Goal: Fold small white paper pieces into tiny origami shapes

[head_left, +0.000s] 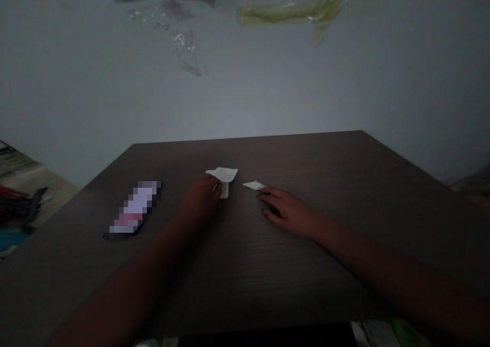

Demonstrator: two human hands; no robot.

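Observation:
My left hand (202, 198) is closed on a folded piece of white paper (225, 174), which has a wide, flared top and a narrow strip hanging below it. The fingertips of that hand are partly hidden behind the wrist and the paper. Just to the right, a small diamond-shaped piece of folded paper (253, 185) lies on the table. My right hand (290, 212) rests low over the tabletop with its fingers apart, the index fingertip at the right end of the small folded paper.
The dark wooden table (306, 158) meets a pale wall (245, 92) at its far edge. A phone (133, 209) with a blurred-out screen lies left of my left arm. Strips of tape (283, 13) stick to the wall. Assorted items (15, 240) are beyond the table's left side.

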